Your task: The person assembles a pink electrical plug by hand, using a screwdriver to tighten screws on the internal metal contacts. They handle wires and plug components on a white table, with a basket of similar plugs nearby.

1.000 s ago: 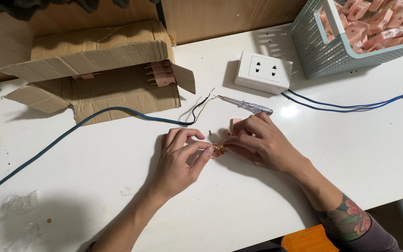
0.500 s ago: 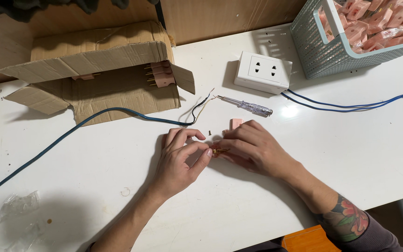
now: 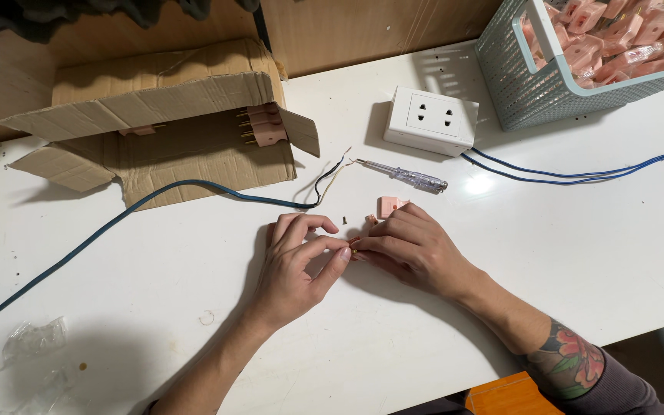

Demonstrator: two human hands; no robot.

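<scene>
My hands meet near the middle of the white desk (image 3: 578,253), with bare desktop open to my right and toward the near edge, and more bare surface on my left as far as the crumpled clear plastic (image 3: 17,353) at the near left corner. My left hand (image 3: 297,265) and right hand (image 3: 409,246) are both pinched, fingertips touching, on a small pink plug part (image 3: 355,247) with a bit of brass showing; most of it is hidden by my fingers. Just beyond my right hand lies another pink plug piece (image 3: 390,205), and a tiny screw (image 3: 345,220) sits just beyond my left fingertips. Farther back a clear-handled screwdriver (image 3: 405,176) lies beside the bare ends of a blue cable (image 3: 155,201), which runs off toward the left edge. A white socket block (image 3: 430,121) sits behind that, with thin blue wires (image 3: 578,175) trailing to the right edge. At the far left an open cardboard box (image 3: 155,123) lies on its side, holding pink plugs with brass pins (image 3: 264,125). At the far right corner a pale green mesh basket (image 3: 516,84) is full of pink plug shells (image 3: 616,38).
</scene>
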